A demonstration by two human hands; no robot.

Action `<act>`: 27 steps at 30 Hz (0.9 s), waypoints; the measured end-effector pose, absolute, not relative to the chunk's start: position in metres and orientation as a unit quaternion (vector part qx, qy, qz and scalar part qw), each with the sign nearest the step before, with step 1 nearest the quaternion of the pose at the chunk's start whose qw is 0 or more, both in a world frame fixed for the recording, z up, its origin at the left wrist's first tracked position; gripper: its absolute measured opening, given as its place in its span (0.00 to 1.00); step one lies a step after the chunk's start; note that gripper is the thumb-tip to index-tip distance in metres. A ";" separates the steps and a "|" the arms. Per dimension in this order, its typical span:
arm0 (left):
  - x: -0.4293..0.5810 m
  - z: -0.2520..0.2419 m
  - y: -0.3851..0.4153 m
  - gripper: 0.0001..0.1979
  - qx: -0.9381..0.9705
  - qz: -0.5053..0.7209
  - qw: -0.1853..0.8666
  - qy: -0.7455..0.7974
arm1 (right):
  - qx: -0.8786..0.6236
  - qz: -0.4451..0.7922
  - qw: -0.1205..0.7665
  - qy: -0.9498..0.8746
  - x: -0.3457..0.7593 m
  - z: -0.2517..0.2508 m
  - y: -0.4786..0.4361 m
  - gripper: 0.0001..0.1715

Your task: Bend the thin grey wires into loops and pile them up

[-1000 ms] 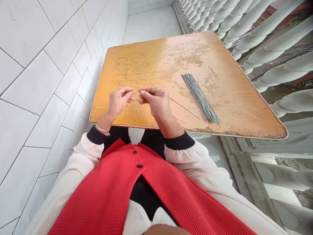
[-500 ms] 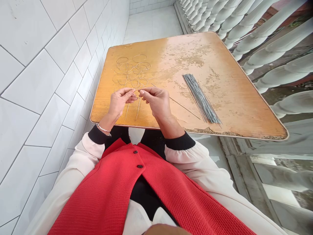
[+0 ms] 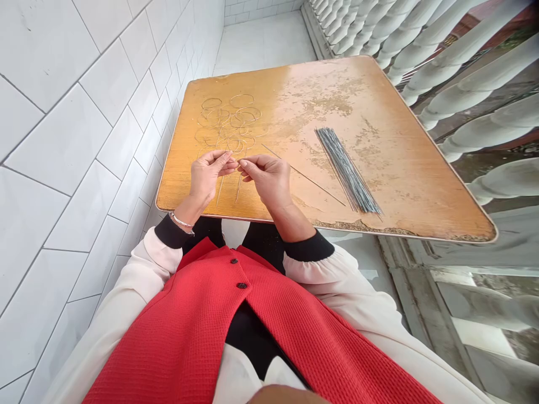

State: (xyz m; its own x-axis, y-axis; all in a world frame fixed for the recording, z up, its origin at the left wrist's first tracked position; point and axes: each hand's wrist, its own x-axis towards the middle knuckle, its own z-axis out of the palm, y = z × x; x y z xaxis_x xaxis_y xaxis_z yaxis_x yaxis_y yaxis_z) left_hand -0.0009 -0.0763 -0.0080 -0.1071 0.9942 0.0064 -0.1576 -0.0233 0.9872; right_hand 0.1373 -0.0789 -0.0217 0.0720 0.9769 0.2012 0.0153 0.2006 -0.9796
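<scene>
Pinching a thin wire (image 3: 238, 188) in left hand (image 3: 210, 173) and right hand (image 3: 266, 176), close together over the tabletop (image 3: 404, 163). Held just short of overlapping wire rings (image 3: 231, 119), left of a straight-wire bundle (image 3: 348, 171).

Dull metallic wires (image 3: 347, 171), peeling wood-look tabletop (image 3: 415, 182)

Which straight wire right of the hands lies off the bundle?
The single wire between the right hand and the bundle; the others there lie bunched.

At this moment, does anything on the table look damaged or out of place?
Yes. The tabletop is worn in patches, and its near edge looks chipped. Also, one straight wire lies outside the bundle, at a different angle.
</scene>
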 end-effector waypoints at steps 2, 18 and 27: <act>0.001 -0.008 -0.077 0.04 0.435 0.572 0.507 0.475 | -0.471 0.418 0.563 -0.535 0.137 -0.023 -0.079 0.10; 0.002 -0.011 -0.078 0.03 0.431 0.583 0.512 0.460 | -0.470 0.357 0.559 -0.583 0.136 -0.033 -0.077 0.15; -0.008 -0.018 -0.076 0.05 0.503 0.542 0.490 0.461 | -0.464 0.429 0.566 -0.530 0.135 -0.027 -0.078 0.09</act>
